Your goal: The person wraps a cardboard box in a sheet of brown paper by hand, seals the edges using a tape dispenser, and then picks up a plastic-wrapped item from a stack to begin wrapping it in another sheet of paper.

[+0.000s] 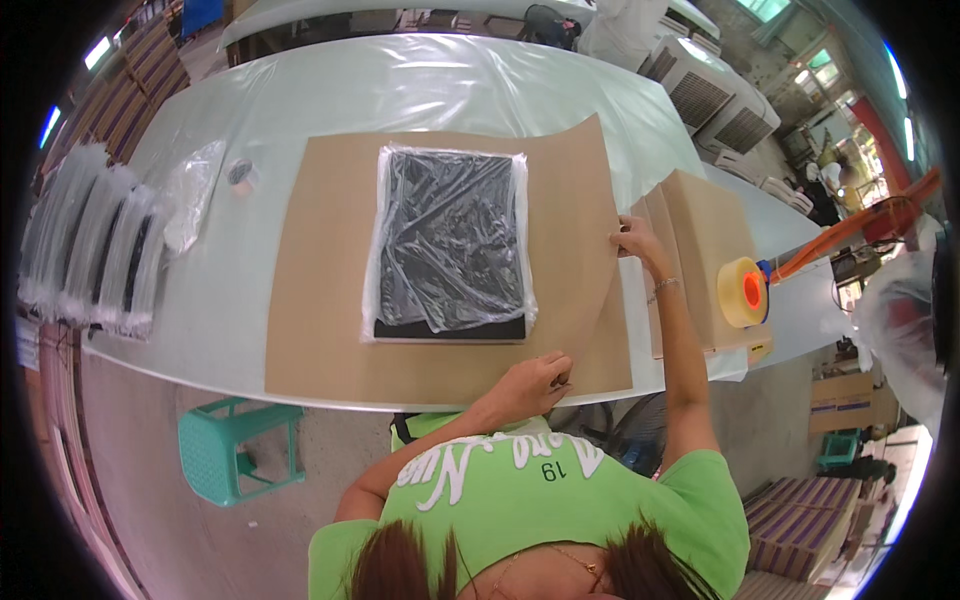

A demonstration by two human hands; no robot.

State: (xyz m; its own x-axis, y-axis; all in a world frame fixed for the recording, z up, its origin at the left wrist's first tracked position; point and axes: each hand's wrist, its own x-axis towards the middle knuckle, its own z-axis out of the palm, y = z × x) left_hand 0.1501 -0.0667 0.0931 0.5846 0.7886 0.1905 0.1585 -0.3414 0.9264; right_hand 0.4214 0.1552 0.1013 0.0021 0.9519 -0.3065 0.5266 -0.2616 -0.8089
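Note:
A sheet of brown kraft paper (320, 280) lies across the table, its far right corner lifted. On its middle rests a flat black rectangular item (455, 240) wrapped in clear, wrinkled plastic film. My right hand (640, 243) pinches the paper's right edge, which bends upward there. At the paper's near edge, right of the wrapped item's front corner, my left hand (538, 386) rests with curled fingers. Whether anything is between those fingers is hidden.
Several plastic-wrapped items (90, 245) stand in a row at the left. To the right are a brown cardboard box (710, 225) and a tape dispenser with a yellowish roll (742, 292). A green plastic stool (225, 455) stands below the pale table's (210, 300) front edge.

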